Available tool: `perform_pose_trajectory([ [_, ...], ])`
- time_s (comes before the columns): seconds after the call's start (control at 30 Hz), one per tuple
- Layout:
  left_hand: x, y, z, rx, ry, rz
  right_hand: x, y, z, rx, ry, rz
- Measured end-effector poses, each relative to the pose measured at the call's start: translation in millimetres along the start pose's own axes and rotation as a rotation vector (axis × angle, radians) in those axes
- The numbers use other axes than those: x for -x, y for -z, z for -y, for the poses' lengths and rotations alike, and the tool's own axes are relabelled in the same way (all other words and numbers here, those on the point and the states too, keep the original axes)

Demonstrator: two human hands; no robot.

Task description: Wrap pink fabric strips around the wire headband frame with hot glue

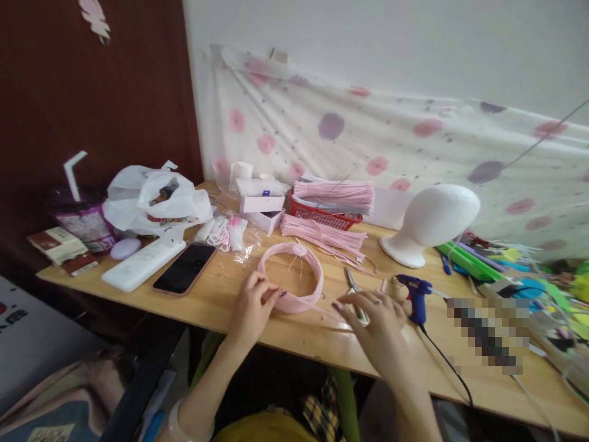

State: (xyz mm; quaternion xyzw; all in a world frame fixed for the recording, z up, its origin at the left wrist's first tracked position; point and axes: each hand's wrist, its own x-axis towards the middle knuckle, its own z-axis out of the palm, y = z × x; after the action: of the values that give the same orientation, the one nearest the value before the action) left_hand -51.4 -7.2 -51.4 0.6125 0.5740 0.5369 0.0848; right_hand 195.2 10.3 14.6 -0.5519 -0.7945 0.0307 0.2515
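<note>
A pink woven ring lies on the wooden table in front of me. My left hand pinches its near rim with closed fingers. My right hand rests on the table to the right, fingers stretched out and pressing on a thin pink strip that runs from the ring. Small pliers lie just behind my right hand.
A blue glue gun with a black cord lies right of my hand. A white foam head, a red basket of pink strips, white boxes, a phone, a white power bank and a plastic bag stand behind.
</note>
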Motion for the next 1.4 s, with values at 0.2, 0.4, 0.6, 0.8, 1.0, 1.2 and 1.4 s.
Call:
perform_pose_trajectory([
  [0.2,18.5,-10.8,-27.9,0.037,-0.075,0.128,20.0,-33.2,28.3,-0.063,0.116,0.014],
  [0.4,8.8,9.6,-6.1,0.134,-0.150,0.156,13.4,-34.5,15.0,-0.083,0.201,0.070],
  [0.6,14.1,-0.1,-16.3,0.194,-0.060,0.161,13.4,-34.2,28.4,-0.106,0.189,0.142],
  [0.8,14.8,9.8,-25.2,0.532,0.268,0.215,10.6,-31.0,52.4,-0.121,0.150,0.170],
  [1.0,-3.1,25.3,-3.4,0.601,0.512,0.110,-4.0,-40.8,83.5,-0.225,0.092,0.166],
  [1.2,-8.6,24.6,6.3,0.540,0.516,0.130,0.0,-46.6,96.1,-0.246,0.147,0.090],
  [1.4,-11.1,19.4,6.6,0.548,0.518,0.191,-10.6,-60.6,104.4,-0.266,0.043,0.087],
])
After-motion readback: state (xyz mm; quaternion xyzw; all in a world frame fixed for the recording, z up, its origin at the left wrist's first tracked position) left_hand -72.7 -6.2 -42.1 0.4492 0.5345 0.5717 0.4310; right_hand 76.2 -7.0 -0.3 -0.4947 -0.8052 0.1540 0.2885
